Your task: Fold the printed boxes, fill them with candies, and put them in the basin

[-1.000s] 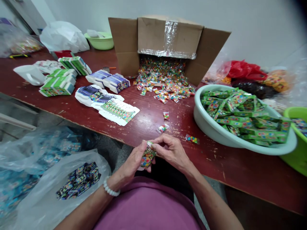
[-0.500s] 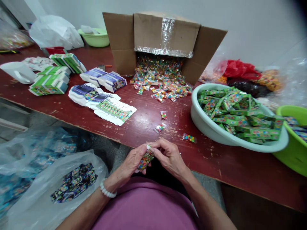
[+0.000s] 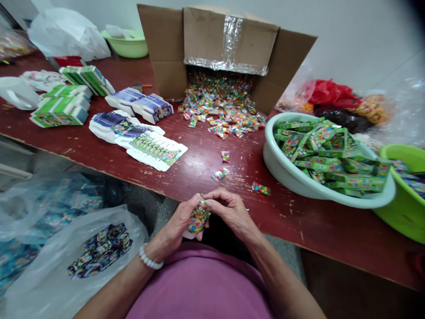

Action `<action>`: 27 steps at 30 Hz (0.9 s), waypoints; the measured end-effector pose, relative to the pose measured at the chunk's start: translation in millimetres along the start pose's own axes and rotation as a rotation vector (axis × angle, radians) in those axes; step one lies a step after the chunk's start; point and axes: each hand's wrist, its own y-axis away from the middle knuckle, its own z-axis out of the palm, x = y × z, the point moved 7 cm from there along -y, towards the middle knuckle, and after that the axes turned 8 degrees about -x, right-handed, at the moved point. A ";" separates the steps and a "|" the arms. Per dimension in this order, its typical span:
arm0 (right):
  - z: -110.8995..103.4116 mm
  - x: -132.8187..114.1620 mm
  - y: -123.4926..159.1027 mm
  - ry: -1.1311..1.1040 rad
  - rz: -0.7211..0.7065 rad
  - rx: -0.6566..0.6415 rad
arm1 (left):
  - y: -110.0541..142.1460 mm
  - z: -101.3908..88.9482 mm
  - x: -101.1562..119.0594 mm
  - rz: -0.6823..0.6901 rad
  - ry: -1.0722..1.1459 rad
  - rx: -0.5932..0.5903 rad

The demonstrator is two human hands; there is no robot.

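A small green printed candy box (image 3: 198, 218) is held close to my body, just below the table's front edge. My left hand (image 3: 177, 223) grips its left side, with the thumb along the upper end. At that same upper end, my right hand (image 3: 229, 210) pinches the box with thumb and fingertips. A white flap shows at the lower end. Three small clear candy packets (image 3: 261, 188) lie on the table just beyond my hands. Fanned flat cartons (image 3: 157, 148), green and purple, lie further left.
An open cardboard box (image 3: 229, 44) spills many candy packets (image 3: 219, 106) onto the table. A pale blue basin (image 3: 282, 173) of green boxes stands at the right, beside a lime green tub (image 3: 403, 217). Bundled cartons (image 3: 63, 106) lie at the left. Below, a plastic bag (image 3: 43, 283) holds dark packets.
The white flap at the box's upper end no longer shows, and more of its printed face is visible. My hands stay in nearly the same place. The view has shifted slightly.
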 end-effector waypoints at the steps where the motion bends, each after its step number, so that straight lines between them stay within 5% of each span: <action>1: 0.1 4.0 0.6 -0.031 0.015 0.018 | 0.0 0.5 -1.3 -0.002 0.048 0.018; 8: 6.2 -14.2 16.7 0.337 -0.290 0.115 | 0.4 8.4 -3.1 0.004 0.216 0.024; 13: -6.0 -16.8 -0.7 0.592 -0.302 0.024 | 5.9 6.4 -9.3 -0.018 0.279 -0.048; 18: -51.1 -24.6 -35.4 0.993 -0.307 0.263 | 25.2 -18.7 -24.8 -0.064 0.224 0.021; 22: -55.1 -7.5 -52.9 1.302 -0.182 0.207 | 42.7 -49.4 -43.3 -0.177 0.216 0.079; 27: -56.2 -4.2 -49.0 1.285 -0.212 0.253 | 57.0 -101.4 -24.4 -0.185 -0.333 0.082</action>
